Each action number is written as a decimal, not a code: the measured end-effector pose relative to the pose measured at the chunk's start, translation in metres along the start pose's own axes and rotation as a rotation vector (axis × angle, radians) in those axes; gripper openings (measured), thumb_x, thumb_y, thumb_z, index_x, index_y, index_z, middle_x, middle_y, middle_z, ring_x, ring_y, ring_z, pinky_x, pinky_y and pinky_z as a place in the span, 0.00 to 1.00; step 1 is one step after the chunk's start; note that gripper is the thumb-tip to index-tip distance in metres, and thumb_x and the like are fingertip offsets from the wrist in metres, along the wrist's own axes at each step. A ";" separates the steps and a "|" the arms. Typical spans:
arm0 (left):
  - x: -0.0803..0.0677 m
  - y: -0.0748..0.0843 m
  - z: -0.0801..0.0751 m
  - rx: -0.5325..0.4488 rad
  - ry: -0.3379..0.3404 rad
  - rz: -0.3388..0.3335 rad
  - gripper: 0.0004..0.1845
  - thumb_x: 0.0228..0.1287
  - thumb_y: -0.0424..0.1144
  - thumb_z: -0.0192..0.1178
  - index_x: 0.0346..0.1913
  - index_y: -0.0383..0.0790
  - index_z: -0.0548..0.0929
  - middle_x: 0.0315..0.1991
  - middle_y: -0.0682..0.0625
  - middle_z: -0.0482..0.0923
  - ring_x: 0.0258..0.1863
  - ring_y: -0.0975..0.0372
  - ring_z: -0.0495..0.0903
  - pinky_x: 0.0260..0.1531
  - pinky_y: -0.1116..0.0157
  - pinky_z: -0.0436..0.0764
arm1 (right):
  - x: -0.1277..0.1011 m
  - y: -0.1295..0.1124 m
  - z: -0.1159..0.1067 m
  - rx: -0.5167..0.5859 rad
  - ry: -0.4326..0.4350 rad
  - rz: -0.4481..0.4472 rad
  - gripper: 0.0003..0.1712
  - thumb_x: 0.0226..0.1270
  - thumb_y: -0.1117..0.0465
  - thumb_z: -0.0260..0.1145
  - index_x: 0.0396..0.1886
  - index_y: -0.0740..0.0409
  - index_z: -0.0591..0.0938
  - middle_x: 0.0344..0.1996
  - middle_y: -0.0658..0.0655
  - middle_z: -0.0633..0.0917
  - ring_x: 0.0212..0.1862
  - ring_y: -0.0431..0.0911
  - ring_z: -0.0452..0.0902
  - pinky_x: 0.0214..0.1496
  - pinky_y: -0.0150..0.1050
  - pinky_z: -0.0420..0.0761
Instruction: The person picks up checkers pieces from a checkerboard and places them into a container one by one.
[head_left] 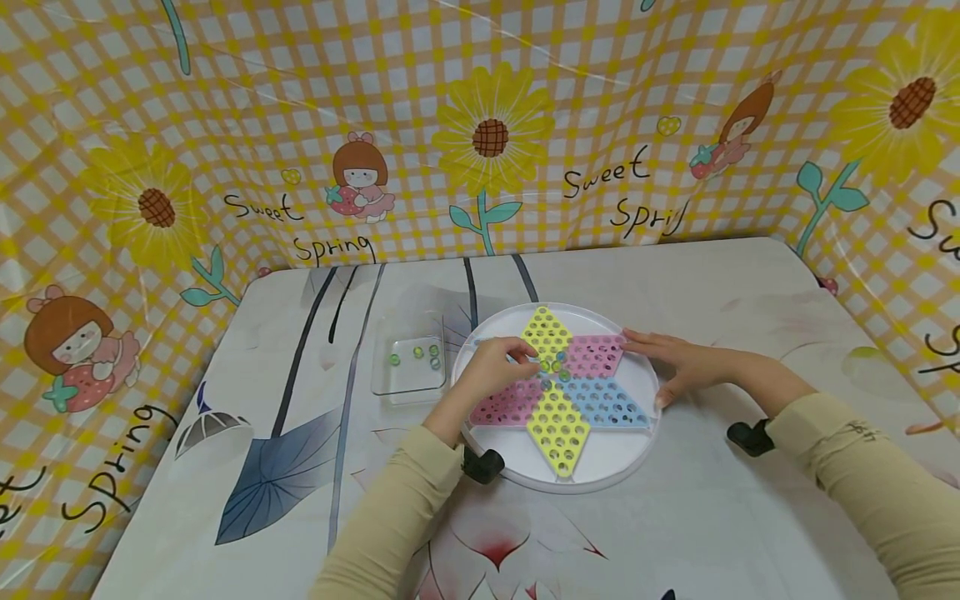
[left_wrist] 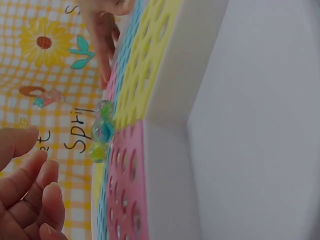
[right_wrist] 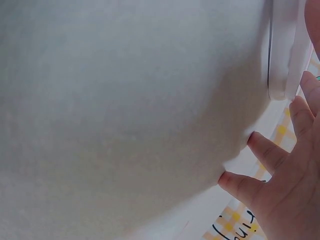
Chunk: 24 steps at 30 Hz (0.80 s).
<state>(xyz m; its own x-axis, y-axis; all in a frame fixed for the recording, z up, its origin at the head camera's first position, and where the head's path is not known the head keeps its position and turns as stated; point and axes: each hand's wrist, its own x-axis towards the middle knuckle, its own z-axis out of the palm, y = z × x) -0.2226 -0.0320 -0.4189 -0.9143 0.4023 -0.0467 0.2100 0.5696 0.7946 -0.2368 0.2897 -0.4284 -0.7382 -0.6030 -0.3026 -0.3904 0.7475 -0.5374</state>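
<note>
A round white board (head_left: 600, 467) lies on the table, carrying a star of yellow, pink and blue holed sections. Three glass marbles (head_left: 553, 366) sit in holes near the star's centre; in the left wrist view these marbles (left_wrist: 101, 131) look green, blue and yellow. My left hand (head_left: 525, 358) hovers over the board just left of them. Its fingers (left_wrist: 42, 195) are loosely spread and hold nothing. My right hand (head_left: 652, 350) lies flat on the board's right side, straight fingers on the pink section and thumb at the rim. In the right wrist view the right hand's fingers (right_wrist: 265, 150) press beside the rim (right_wrist: 284, 55).
A clear rectangular tray (head_left: 390, 383) with several marbles stands left of the board. The table has a flower-print cloth (head_left: 285, 467). Yellow checked sheets with sunflowers (head_left: 491, 133) wall in the back and both sides.
</note>
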 end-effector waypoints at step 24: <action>0.005 0.007 0.026 0.175 -0.105 -0.103 0.11 0.54 0.43 0.65 0.40 0.43 0.82 0.23 0.56 0.71 0.20 0.68 0.66 0.20 0.74 0.64 | 0.000 -0.001 0.000 0.022 0.013 -0.031 0.58 0.41 0.49 0.74 0.68 0.65 0.56 0.69 0.70 0.45 0.67 0.70 0.36 0.60 0.70 0.43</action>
<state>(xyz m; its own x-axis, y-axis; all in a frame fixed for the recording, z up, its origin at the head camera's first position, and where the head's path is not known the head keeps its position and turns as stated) -0.2162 -0.0075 -0.4293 -0.8948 0.4027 -0.1928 0.1824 0.7239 0.6654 -0.2365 0.2886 -0.4280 -0.7332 -0.6218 -0.2755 -0.4006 0.7222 -0.5638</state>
